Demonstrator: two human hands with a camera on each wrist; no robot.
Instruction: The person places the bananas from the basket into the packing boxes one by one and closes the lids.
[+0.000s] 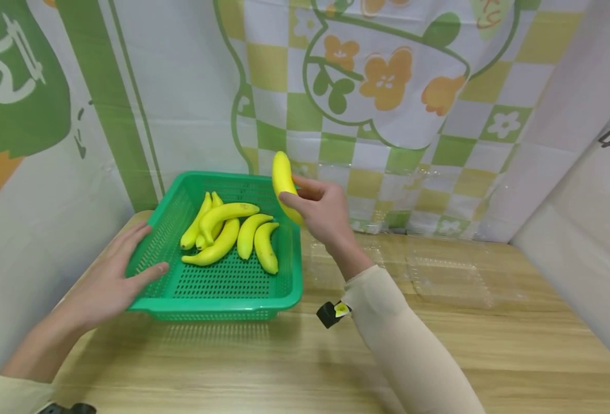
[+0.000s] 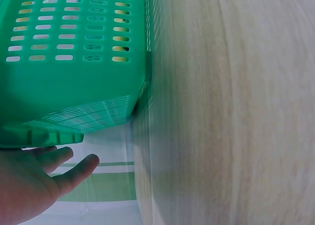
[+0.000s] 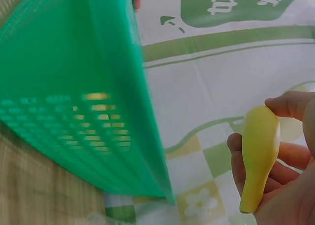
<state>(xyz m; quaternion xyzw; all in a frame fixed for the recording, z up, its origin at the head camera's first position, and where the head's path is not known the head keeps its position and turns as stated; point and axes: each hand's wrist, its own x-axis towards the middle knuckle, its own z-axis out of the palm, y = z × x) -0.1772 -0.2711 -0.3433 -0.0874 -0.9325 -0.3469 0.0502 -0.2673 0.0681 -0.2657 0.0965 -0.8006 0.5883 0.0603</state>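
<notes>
A yellow banana is held upright in my right hand, its thumb on one side and fingers on the other, above the right rim of a green plastic basket. In the right wrist view the same banana stands out beside the basket wall. Several more bananas lie inside the basket, some overlapping at its left and back. My left hand rests at the basket's left rim with fingers extended and thumb over the edge. In the left wrist view that hand is under the rim.
Clear plastic trays lie on the wooden table right of the basket. A patterned green and white curtain hangs behind, and white sheeting closes the right side. A black wrist camera sits under my right sleeve.
</notes>
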